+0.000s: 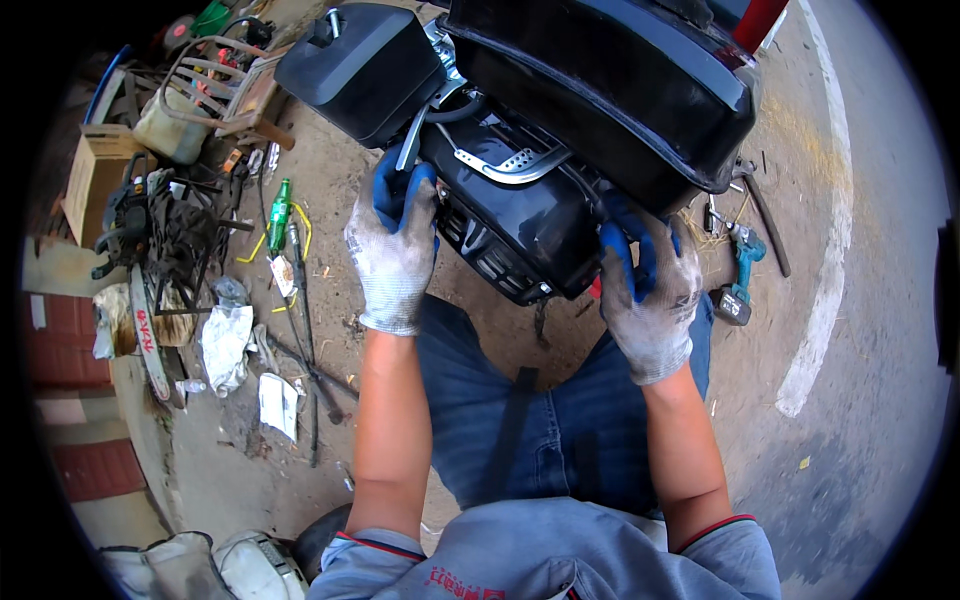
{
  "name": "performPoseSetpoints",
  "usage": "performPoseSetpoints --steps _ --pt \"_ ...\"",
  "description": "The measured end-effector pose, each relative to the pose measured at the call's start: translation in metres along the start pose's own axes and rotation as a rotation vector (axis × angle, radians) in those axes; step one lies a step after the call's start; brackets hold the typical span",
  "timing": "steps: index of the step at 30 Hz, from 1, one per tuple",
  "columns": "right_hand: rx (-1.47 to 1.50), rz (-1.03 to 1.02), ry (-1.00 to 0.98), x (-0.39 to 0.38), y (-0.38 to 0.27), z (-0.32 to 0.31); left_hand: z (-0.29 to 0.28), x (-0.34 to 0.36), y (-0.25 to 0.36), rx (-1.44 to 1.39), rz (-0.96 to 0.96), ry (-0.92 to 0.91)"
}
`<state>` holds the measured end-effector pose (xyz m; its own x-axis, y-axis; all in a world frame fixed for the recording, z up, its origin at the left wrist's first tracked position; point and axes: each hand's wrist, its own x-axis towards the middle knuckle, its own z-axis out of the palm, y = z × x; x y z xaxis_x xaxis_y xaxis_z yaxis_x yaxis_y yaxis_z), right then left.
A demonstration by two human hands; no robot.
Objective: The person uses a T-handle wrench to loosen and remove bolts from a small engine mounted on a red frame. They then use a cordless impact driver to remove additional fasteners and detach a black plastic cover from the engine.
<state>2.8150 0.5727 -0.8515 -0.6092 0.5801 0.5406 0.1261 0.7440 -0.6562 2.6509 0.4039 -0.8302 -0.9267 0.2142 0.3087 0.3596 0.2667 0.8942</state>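
A small black engine stands in front of me between my knees. Its glossy black cover (530,215) has slots along the near edge, and a curved silver bracket (515,165) lies across the top. My left hand (393,250), in a grey-white glove with blue fingers, is curled at the cover's left side, near a flat metal lever (411,140). My right hand (655,285), gloved alike, grips the right side of the cover; some fingertips are hidden behind it. Above sit a black box-shaped housing (365,75) and a large black tank (600,85).
At right lie a teal cordless drill (745,255) and a dark bar (768,225). To the left are a green bottle (279,215), a chainsaw (140,260), a wooden box (95,175), a chair (225,90), white plastic scraps (228,345) and several rods. A painted white line (835,220) edges the road.
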Motion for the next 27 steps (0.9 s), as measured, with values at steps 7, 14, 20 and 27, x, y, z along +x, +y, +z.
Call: performPoseSetpoints --steps 7,14,20,27 --pt "0.015 -0.005 0.002 0.000 0.001 0.002 -0.004 -0.026 0.014 0.115 0.079 0.082" --pt "0.012 0.008 -0.009 -0.002 0.001 0.002 0.001 -0.017 0.049 0.278 0.407 -0.076" --pt "0.045 -0.004 -0.019 -0.001 0.002 -0.001 -0.020 -0.008 0.040 0.279 -0.044 0.075" --pt "0.044 -0.046 0.010 0.001 0.003 -0.001 -0.021 0.050 -0.018 0.321 0.272 0.005"
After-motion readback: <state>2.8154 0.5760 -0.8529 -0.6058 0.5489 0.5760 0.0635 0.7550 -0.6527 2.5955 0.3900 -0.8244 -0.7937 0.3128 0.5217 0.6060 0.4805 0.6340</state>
